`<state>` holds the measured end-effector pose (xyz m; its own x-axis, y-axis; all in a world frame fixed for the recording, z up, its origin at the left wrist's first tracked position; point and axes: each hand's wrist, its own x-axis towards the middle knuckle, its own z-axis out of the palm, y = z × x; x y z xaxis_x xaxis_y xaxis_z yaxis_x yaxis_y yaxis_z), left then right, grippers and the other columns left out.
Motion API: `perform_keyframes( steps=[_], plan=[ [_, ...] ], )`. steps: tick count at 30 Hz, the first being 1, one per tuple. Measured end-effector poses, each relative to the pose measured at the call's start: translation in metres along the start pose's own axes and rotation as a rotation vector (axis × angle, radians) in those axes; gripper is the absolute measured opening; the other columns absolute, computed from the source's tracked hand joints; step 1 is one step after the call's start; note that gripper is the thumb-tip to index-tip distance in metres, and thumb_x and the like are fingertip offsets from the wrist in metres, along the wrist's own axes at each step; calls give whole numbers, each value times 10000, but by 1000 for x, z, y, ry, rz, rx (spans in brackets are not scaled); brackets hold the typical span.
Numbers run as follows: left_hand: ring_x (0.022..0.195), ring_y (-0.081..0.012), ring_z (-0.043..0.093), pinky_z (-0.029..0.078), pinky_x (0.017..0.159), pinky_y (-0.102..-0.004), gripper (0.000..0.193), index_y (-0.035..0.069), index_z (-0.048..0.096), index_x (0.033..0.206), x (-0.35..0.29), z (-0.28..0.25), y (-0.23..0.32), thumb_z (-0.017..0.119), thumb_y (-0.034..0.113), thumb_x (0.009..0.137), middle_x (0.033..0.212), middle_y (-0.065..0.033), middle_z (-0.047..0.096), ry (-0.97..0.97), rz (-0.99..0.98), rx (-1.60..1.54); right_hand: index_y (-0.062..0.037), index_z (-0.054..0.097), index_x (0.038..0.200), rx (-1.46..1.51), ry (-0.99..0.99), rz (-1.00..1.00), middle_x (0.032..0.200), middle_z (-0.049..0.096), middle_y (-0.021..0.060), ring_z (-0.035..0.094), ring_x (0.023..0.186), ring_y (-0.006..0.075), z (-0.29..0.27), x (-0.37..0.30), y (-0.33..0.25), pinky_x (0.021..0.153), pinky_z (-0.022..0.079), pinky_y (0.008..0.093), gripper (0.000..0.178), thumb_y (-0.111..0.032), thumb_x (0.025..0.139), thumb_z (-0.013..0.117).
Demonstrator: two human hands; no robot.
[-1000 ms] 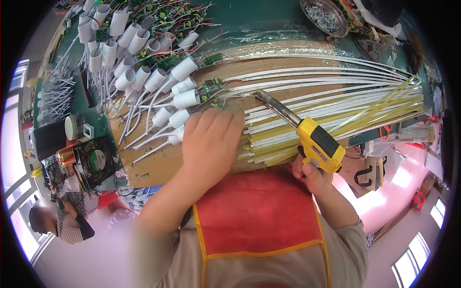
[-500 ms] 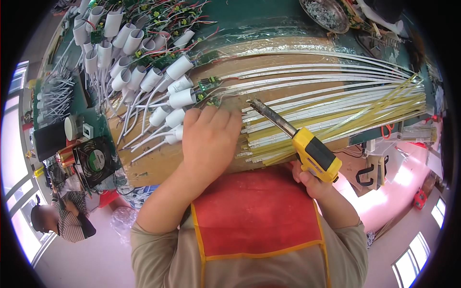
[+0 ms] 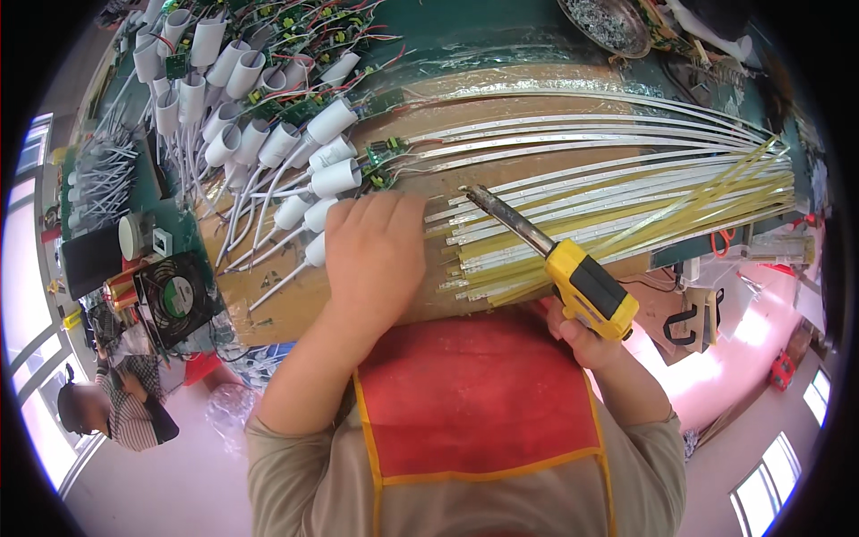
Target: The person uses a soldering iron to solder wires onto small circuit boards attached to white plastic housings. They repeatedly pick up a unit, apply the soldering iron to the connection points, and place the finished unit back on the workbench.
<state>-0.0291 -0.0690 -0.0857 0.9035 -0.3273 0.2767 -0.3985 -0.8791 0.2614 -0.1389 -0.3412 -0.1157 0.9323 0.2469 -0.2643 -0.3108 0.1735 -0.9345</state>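
Note:
My right hand (image 3: 586, 338) is closed around the grip of a yellow and black soldering gun (image 3: 591, 288). The gun's long metal tip points up and left, over the near ends of white and yellow LED strips (image 3: 555, 210). My left hand (image 3: 376, 255) is back-up at the front ends of white plastic tubes (image 3: 336, 179) that trail white cables. Its fingers curl down, so the fingertips and whatever they grip are hidden. Just beyond it, a small green circuit board (image 3: 385, 152) sticks out of a tube, and red wires run from it toward the strips.
Many more tubes with circuit boards (image 3: 331, 40) cover the back left. A black fan (image 3: 174, 302) stands at the left edge. A metal dish (image 3: 608, 25) of silvery scraps sits at the back right. Another person (image 3: 125, 398) is at the lower left.
My left hand has shifted slightly left, and the nearest tubes have moved a little left with it. The soldering gun and my right hand have hardly moved.

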Motion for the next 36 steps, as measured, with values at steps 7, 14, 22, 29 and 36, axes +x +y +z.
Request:
perform_keyframes(
  steps=[7, 14, 22, 29, 36],
  plan=[
    [793, -223, 593, 426, 686, -371, 175, 110, 659, 894, -1, 2, -1, 634, 51, 731, 788, -26, 617, -7, 96, -62, -12, 555, 1007, 46, -6, 39, 782, 583, 41, 554, 691, 124, 2, 2, -3, 624, 463, 274, 261, -60, 798, 704],
    [836, -235, 583, 430, 721, -366, 209, 87, 651, 898, 0, 4, -1, 600, 69, 696, 802, -38, 594, -59, 139, -77, -3, 571, 1014, -47, -28, 89, 814, 598, 50, 563, 713, 129, -9, -3, 5, 640, 469, 277, 283, -63, 778, 716],
    [860, -269, 591, 456, 741, -387, 201, 62, 651, 917, -1, 4, -2, 596, 38, 725, 839, -74, 603, -72, 139, -140, -7, 565, 1016, 16, 14, 120, 818, 593, 47, 559, 715, 129, -4, -3, 2, 638, 463, 275, 303, -111, 788, 735],
    [873, -275, 592, 460, 747, -386, 201, 55, 641, 922, -2, 4, -2, 595, 29, 729, 849, -82, 603, -78, 128, -157, -9, 553, 1034, 20, 6, 124, 826, 589, 47, 557, 719, 127, -4, -5, 3, 635, 463, 276, 318, -122, 797, 733],
    [843, -262, 580, 453, 729, -379, 186, 60, 641, 910, 0, 5, -1, 591, 36, 733, 819, -74, 585, -75, 131, -142, -11, 533, 1069, 5, -8, 106, 839, 591, 48, 559, 730, 122, -7, -6, 10, 640, 467, 274, 337, -106, 806, 721]
  ],
)
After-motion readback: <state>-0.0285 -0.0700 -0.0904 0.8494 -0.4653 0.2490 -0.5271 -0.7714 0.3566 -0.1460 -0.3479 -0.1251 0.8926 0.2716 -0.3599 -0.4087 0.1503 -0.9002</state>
